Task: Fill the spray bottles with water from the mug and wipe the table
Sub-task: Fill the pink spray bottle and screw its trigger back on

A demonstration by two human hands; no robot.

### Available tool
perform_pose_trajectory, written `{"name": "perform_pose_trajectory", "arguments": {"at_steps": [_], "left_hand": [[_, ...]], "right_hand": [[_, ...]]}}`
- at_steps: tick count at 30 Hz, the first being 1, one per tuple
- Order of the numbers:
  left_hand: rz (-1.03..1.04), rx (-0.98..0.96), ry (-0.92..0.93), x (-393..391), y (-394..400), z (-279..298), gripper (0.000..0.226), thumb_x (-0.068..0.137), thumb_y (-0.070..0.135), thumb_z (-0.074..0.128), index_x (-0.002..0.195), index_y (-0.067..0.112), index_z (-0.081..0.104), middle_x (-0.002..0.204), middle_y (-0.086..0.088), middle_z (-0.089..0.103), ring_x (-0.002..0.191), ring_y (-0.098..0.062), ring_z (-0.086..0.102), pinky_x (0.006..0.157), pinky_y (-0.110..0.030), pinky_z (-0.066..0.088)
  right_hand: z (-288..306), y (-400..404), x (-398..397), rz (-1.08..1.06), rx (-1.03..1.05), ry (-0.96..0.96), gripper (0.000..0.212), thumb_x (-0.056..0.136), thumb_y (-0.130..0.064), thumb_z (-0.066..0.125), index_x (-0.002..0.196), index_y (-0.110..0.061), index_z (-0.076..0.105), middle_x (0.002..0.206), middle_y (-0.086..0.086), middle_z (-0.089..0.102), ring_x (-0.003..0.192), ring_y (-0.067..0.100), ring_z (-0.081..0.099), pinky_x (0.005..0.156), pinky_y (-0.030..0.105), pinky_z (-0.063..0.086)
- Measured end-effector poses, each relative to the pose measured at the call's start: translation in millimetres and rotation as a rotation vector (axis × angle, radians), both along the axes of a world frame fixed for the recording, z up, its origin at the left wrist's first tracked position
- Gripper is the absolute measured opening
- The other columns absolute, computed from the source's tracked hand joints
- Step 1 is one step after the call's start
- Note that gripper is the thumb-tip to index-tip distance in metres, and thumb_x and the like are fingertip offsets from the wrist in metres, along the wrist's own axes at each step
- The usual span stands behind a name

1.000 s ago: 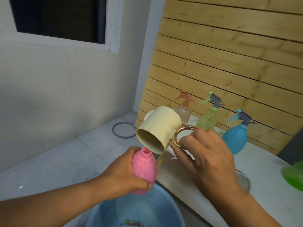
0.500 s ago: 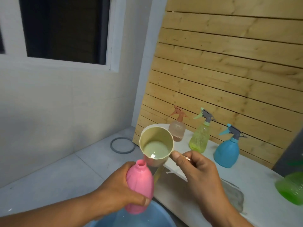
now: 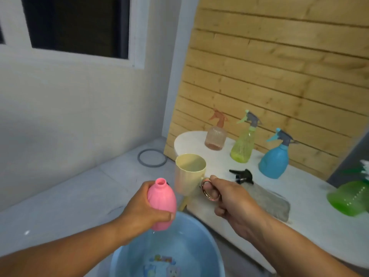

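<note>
- Fingers of the left hand [image 3: 139, 208] curl round the belly of a pink spray bottle [image 3: 162, 204] with no cap on; the bottle is upright, its open neck on top, held over a blue basin [image 3: 199, 246] with water and a cartoon print on its bottom.
- Fingers of the right hand [image 3: 231, 196] pass through the gold ring handle of a cream mug [image 3: 189, 174] and grip it; the mug is upright, just right of the pink bottle's neck, at the near edge of the table.
- White table [image 3: 299, 206] with a rounded far-left corner runs along the right side; a grey cloth [image 3: 269, 200] lies flat on it just behind the right hand.
- Black spray head [image 3: 242, 175] lies loose on the table beside the cloth's far end.
- Green bottle [image 3: 349, 198], blurred, sits at the right edge.
- Farther back stand three capped spray bottles in a row: a peach one [image 3: 215, 136], a yellow-green one [image 3: 243, 144] and a blue one [image 3: 274, 160].
- Wooden plank panel [image 3: 279, 66] rises behind the table.
- Grey tiled floor [image 3: 60, 196] carries a grey ring [image 3: 151, 157] near the white wall, under a dark window [image 3: 75, 23].
</note>
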State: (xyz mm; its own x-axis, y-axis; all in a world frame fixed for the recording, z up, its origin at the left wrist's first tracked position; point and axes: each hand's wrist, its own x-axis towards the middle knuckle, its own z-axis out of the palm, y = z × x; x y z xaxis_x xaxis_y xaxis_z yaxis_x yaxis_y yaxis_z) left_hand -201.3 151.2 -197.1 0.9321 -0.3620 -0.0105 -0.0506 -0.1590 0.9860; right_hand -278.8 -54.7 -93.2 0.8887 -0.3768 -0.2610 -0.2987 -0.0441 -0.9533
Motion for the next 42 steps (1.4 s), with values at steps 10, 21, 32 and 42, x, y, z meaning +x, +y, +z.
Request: {"name": "perform_pose_trajectory", "arguments": {"at_steps": [10, 21, 32, 42], "left_hand": [[0.071, 0.005, 0.084, -11, 4, -76, 0.085, 0.054, 0.013, 0.098, 0.123, 0.032, 0.051, 0.121, 0.006, 0.059, 0.109, -0.020, 0.062, 0.062, -0.021, 0.056], [0.007, 0.039, 0.107, -3, -9, -103, 0.086, 0.060, -0.001, 0.095, 0.126, 0.031, 0.051, 0.122, 0.003, 0.058, 0.106, -0.021, 0.063, 0.063, -0.023, 0.058], [-0.017, 0.134, 0.081, 9, -6, -110, 0.093, 0.056, 0.013, 0.101, 0.128, 0.039, 0.048, 0.124, 0.013, 0.056, 0.110, -0.018, 0.060, 0.066, -0.021, 0.057], [-0.008, 0.149, 0.095, 14, 6, -110, 0.092, 0.055, 0.015, 0.101, 0.125, 0.042, 0.048, 0.124, 0.013, 0.056, 0.110, -0.018, 0.061, 0.067, -0.022, 0.057]], "right_hand": [[-117, 2, 7, 0.009, -0.036, 0.173, 0.032, 0.100, -0.039, 0.053, 0.085, -0.017, 0.070, 0.074, 0.001, 0.051, 0.061, 0.014, 0.034, 0.055, 0.028, 0.027], [-239, -35, 17, 0.153, -0.481, 0.355, 0.036, 0.097, -0.032, 0.060, 0.067, -0.012, 0.055, 0.062, -0.001, 0.046, 0.053, 0.012, 0.037, 0.052, 0.027, 0.029], [-296, -48, 17, 0.652, -1.317, 0.597, 0.036, 0.101, -0.015, 0.046, 0.131, -0.025, 0.063, 0.129, 0.002, 0.066, 0.120, 0.025, 0.064, 0.096, 0.036, 0.051], [-312, -23, 8, 0.588, -1.020, 0.640, 0.027, 0.102, -0.027, 0.049, 0.111, -0.018, 0.072, 0.117, 0.005, 0.069, 0.113, 0.024, 0.065, 0.091, 0.031, 0.048]]}}
